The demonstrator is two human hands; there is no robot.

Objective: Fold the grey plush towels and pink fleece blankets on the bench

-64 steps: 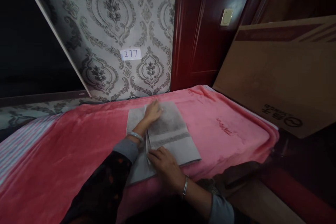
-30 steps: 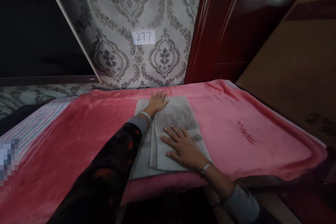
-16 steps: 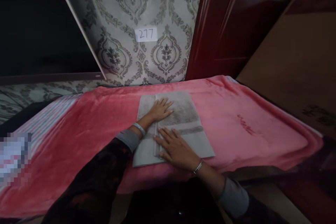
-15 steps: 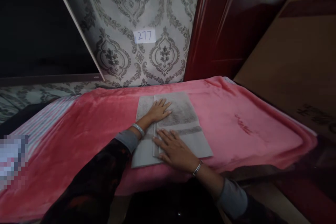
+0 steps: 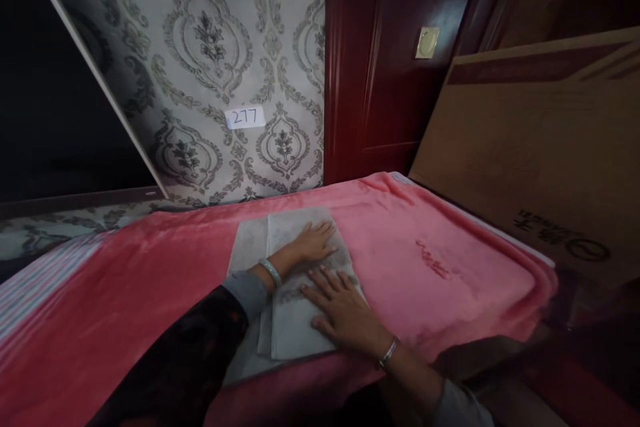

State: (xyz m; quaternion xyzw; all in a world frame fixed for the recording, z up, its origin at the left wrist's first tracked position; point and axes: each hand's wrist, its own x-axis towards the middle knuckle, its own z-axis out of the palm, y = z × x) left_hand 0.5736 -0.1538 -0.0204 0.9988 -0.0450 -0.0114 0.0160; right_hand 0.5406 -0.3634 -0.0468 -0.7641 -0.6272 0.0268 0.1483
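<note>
A grey towel [image 5: 300,337], folded in layers, lies on a pink plush blanket [image 5: 200,260]. A straight layer edge runs along its left part, and darker brushed patches show on its pile. On the towel's upper right, my left hand [image 5: 315,241] rests flat with fingers spread. Lower down, near the right edge, my right hand [image 5: 345,313] presses flat too, its fingers apart. Neither hand grips anything. My left forearm hides part of the towel's left side, and my right hand covers its lower right edge.
Behind the blanket stands a patterned wall with a paper label [image 5: 245,117] reading 277. A dark screen [image 5: 65,93] is at the left. A red door [image 5: 390,80] and a large cardboard box [image 5: 525,140] stand at the right.
Both hands have slid to the right across the towel, still flat. The darker patches on its surface look different. The camera view has tilted up and turned right.
</note>
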